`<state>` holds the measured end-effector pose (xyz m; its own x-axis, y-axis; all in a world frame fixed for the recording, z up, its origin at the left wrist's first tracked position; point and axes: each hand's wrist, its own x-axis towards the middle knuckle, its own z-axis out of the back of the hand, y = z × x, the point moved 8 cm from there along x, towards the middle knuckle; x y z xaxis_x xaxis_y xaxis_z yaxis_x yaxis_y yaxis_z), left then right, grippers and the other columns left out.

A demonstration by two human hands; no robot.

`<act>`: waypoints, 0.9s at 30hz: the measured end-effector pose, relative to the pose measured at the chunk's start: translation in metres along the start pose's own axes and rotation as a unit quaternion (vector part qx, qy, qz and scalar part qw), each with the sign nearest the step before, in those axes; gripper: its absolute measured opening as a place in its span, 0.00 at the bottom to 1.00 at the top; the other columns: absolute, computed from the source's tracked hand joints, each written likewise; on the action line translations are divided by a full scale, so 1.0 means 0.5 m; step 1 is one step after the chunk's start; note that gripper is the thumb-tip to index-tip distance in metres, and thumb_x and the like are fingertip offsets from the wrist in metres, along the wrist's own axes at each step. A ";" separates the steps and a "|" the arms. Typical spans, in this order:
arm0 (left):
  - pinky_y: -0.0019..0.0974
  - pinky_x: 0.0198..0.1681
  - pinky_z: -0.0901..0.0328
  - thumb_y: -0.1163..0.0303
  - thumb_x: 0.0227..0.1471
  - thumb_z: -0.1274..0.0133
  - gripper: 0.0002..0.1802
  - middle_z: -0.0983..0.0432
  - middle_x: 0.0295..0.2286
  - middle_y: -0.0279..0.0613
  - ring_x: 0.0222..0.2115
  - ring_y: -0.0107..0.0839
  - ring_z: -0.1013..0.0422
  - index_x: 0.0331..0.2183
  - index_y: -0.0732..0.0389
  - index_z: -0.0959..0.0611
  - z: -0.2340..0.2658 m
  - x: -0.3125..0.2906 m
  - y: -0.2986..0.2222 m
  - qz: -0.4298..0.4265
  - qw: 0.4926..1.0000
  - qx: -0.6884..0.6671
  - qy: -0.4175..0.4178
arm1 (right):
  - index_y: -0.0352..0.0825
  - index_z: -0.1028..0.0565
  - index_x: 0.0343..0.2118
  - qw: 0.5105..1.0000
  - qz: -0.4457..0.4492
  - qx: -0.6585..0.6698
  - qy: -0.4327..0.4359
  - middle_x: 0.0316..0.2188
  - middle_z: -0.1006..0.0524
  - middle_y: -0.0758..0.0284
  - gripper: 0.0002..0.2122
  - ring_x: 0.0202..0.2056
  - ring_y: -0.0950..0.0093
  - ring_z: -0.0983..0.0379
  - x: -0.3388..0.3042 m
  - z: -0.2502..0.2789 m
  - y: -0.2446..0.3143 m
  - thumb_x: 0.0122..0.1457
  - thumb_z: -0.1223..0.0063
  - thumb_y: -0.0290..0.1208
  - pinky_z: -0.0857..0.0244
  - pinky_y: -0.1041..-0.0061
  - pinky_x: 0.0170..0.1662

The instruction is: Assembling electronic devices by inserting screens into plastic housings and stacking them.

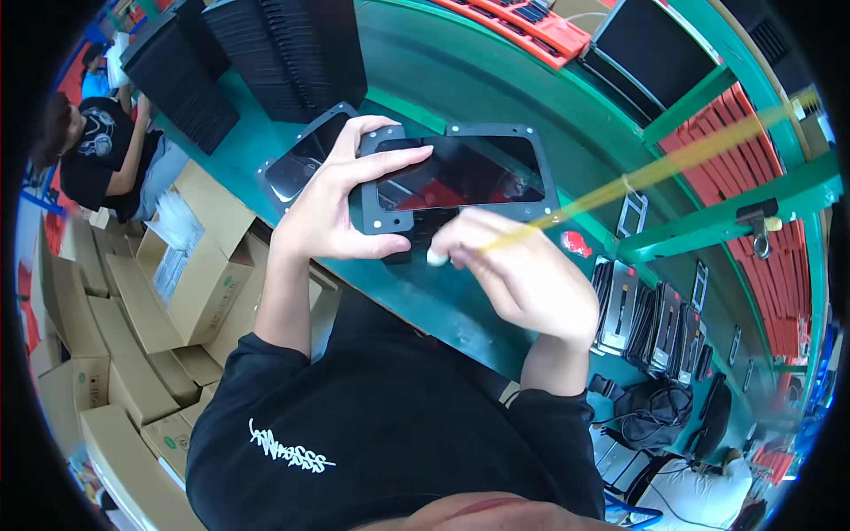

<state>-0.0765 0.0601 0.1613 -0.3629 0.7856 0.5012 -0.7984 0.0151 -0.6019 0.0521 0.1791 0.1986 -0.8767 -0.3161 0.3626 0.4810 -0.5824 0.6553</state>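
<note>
My left hand (332,199) grips the left end of a dark grey frame (379,217) with pale round spots at its corners. A glossy black screen panel (460,177) lies in the frame, and my left index finger rests on its upper left. Close below the panel's lower edge is my right hand (531,274), fingers curled inward, with a small white piece (436,257) at the fingertips. A blurred yellow strip (673,164) runs from those fingers to the upper right; whether they grip it is unclear. Left of the frame lies another framed screen panel (305,159).
Tall stacks of black trays (274,57) stand at the green bench's far left. A red item (575,243) and rows of dark flat panels (651,319) are to the right. Green posts (744,212) border that side. Open cardboard boxes (199,265) crowd the left; a person (111,155) sits beyond.
</note>
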 end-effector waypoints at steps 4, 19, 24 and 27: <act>0.52 0.63 0.44 0.48 0.27 0.29 0.49 0.36 0.56 0.57 0.58 0.54 0.37 0.55 0.55 0.17 0.004 -0.002 0.003 0.000 1.000 -0.016 -0.014 | 0.33 0.22 0.42 0.997 -0.023 0.051 -0.048 0.34 0.24 0.61 0.09 0.33 0.64 0.25 -0.020 0.036 0.026 0.63 0.51 0.16 0.30 0.69 0.38; 0.47 0.60 0.42 0.39 0.32 0.37 0.49 0.32 0.52 0.56 0.51 0.50 0.33 0.54 0.59 0.17 0.018 0.009 0.012 -0.011 0.999 -0.001 -0.042 | 0.31 0.27 0.39 0.992 -0.006 0.053 -0.118 0.27 0.27 0.65 0.08 0.24 0.75 0.32 0.010 -0.011 0.016 0.71 0.53 0.31 0.33 0.73 0.29; 0.42 0.60 0.41 0.44 0.43 0.40 0.42 0.30 0.50 0.50 0.52 0.44 0.32 0.54 0.61 0.17 0.062 0.004 0.064 0.097 0.990 -0.093 -0.041 | 0.29 0.30 0.43 0.908 0.023 0.171 -0.382 0.18 0.37 0.72 0.12 0.20 0.82 0.43 -0.087 0.122 -0.002 0.74 0.58 0.35 0.36 0.76 0.23; 0.41 0.59 0.38 0.54 0.44 0.34 0.35 0.31 0.48 0.48 0.50 0.42 0.31 0.54 0.55 0.17 0.135 -0.074 0.128 0.142 0.978 0.017 -0.150 | 0.29 0.30 0.44 0.894 0.034 0.164 -0.417 0.17 0.40 0.74 0.13 0.19 0.82 0.45 -0.141 0.202 -0.017 0.74 0.58 0.36 0.38 0.78 0.22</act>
<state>-0.1466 -0.0099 0.1460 -0.6936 0.5373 0.4798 -0.6583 -0.2023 -0.7250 0.1099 0.2818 0.2342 -0.6030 0.4042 0.6877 0.6287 -0.2899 0.7216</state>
